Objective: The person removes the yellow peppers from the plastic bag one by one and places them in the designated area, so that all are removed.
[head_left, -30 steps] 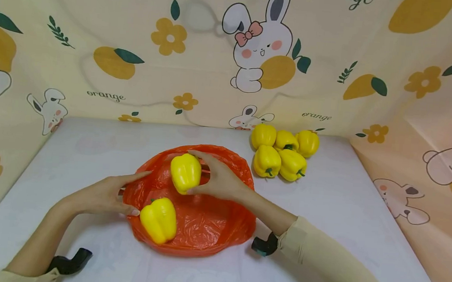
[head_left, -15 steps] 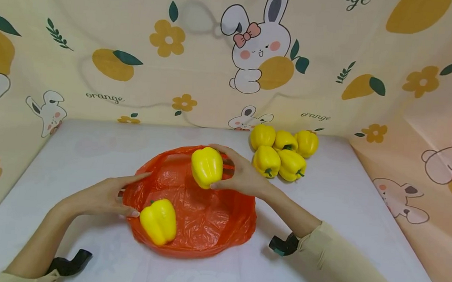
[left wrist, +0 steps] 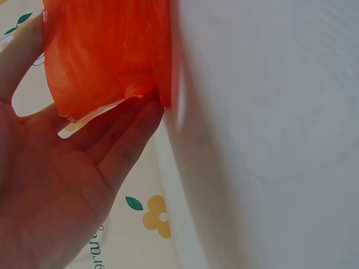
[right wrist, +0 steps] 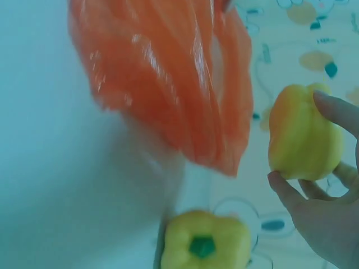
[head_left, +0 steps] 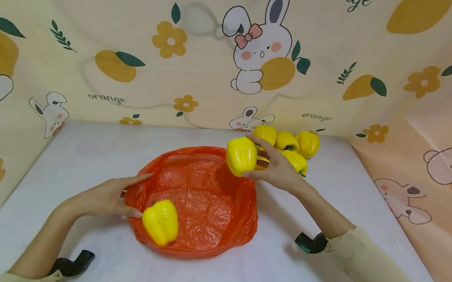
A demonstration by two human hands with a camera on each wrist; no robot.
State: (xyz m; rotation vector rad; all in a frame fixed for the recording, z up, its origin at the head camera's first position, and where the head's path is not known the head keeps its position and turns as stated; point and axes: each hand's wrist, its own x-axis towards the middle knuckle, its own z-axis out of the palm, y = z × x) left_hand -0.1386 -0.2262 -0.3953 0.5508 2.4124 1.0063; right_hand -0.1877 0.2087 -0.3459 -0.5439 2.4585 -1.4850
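Observation:
In the head view, a red plastic bag [head_left: 204, 219] stands with its mouth wide on the table, and one yellow bell pepper [head_left: 160, 222] lies inside at its near left. My left hand [head_left: 103, 198] holds the bag's left rim; in the left wrist view the fingers [left wrist: 132, 134] lie against the outside of the bag wall. My right hand [head_left: 281, 167] grips another yellow bell pepper [head_left: 241, 156] between thumb and fingers, raised over the bag's far right rim. The right wrist view shows this held pepper [right wrist: 305, 134] apart from the bag.
Several more yellow bell peppers [head_left: 307, 144] stand grouped at the back right of the white table [head_left: 102, 149], partly hidden behind my right hand. A printed cloth [head_left: 200, 68] hangs behind and beside the table. Black curved pieces [head_left: 311, 243] sit at both wrists.
My right hand has moved right and away from me with the bell pepper, from over the bag's middle to its far right rim. The left hand and the bag have stayed in place.

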